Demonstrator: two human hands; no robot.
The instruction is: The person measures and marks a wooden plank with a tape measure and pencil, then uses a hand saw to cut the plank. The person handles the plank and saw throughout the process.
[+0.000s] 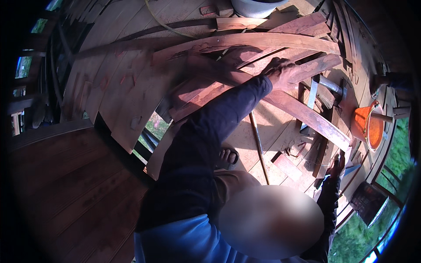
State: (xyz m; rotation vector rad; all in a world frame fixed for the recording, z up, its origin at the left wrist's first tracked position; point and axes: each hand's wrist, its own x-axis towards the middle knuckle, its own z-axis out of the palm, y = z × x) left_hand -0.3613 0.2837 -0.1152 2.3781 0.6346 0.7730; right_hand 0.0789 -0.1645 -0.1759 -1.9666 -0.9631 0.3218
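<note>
My left hand is stretched far forward, its fingers curled down over the wood. Whatever it may hold is too dark to make out. Beneath and beside it runs a curved reddish-brown plank, slanting down to the right. At that plank's near right end is my right hand, partly in shadow, with its fingers closed about the end. A second curved plank arches across beyond my left hand. A shorter board meets the area just right of that hand.
A hammer and a metal square lie right of the planks. An orange bucket stands at the right, and a pale tub at the far side. Another person's dark sleeve shows at the right edge. Floor gaps open at left.
</note>
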